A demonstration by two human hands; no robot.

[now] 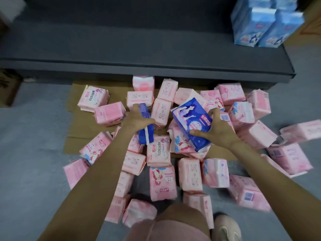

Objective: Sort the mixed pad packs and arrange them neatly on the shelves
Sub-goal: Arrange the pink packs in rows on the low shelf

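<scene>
Below, both hands grasp dark blue pad packs over a heap of pink packs (160, 183) on the floor. The left hand (137, 119) curls round a narrow blue pack (145, 132) held edge-on; the right hand (217, 130) grips a larger blue pack (190, 119) face up. Light blue packs (265, 23) stand on the dark shelf (121, 46).

Soft, even, moderately bright light falls from above; no hard glare shows. The dark shelf (139, 49) casts a dim band just beneath its front lip. Above that lip, at the shelf's right end, the light-blue packs (264, 25) smear with motion blur. Wide-angle distortion bows the shelf's edge, and detail softens toward the frame corners.
</scene>
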